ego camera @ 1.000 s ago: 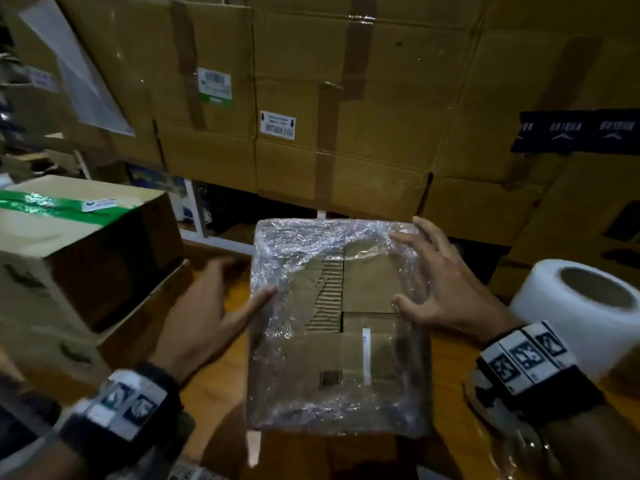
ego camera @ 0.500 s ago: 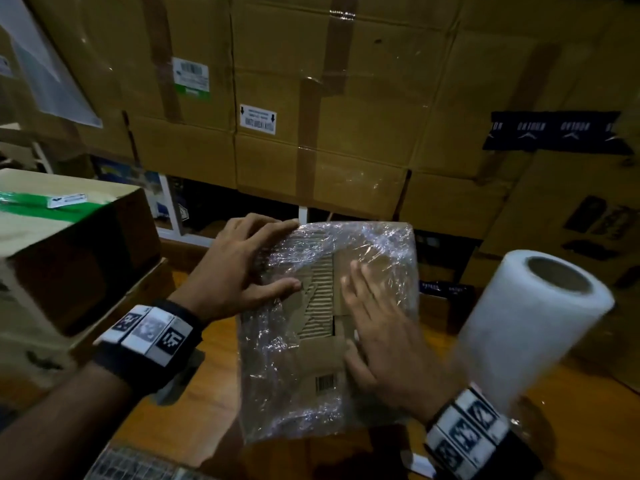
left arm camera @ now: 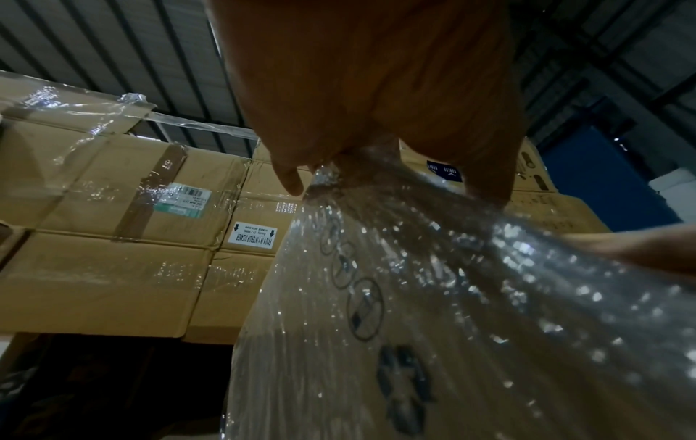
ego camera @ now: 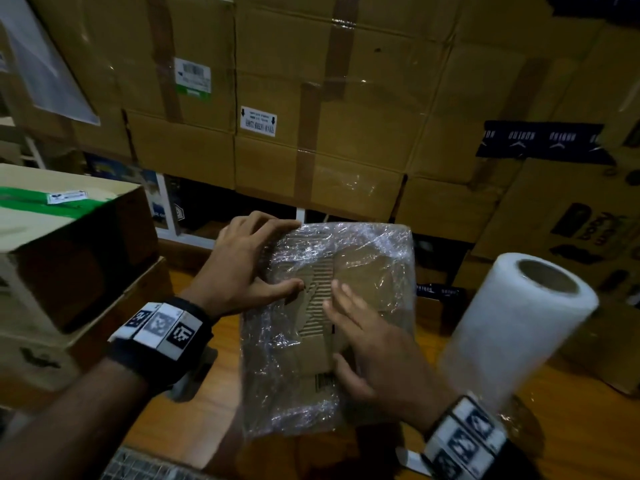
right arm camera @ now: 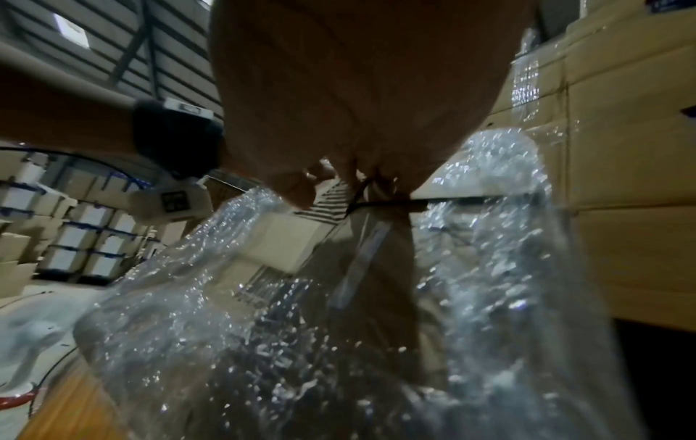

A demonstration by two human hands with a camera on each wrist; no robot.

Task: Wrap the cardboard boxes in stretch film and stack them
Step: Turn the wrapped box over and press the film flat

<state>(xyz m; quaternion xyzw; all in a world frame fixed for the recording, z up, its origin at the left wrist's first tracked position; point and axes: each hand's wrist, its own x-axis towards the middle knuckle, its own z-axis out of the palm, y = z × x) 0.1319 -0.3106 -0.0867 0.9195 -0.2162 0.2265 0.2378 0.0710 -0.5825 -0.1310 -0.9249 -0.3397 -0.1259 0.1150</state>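
A small cardboard box (ego camera: 367,271) covered in crinkled stretch film stands on the wooden table (ego camera: 221,393) in the middle of the head view. My left hand (ego camera: 249,261) lies on its upper left corner, fingers over the top edge and thumb on the front face. My right hand (ego camera: 367,341) presses flat on the front of the box with straight fingers. The film roll (ego camera: 512,327), white with a cardboard core, stands tilted at the right. In the left wrist view the film-covered box (left arm camera: 433,312) fills the lower right. The right wrist view shows the same box (right arm camera: 357,297) under my palm.
A wall of large taped cartons (ego camera: 311,116) rises right behind the table. A box with green tape (ego camera: 62,230) sits on other boxes at the left. More printed cartons (ego camera: 571,220) stand at the right behind the roll.
My left hand moved from the box's left side up to its top left corner. My right hand came off the right edge and now lies flat on the front. The view shifted left.
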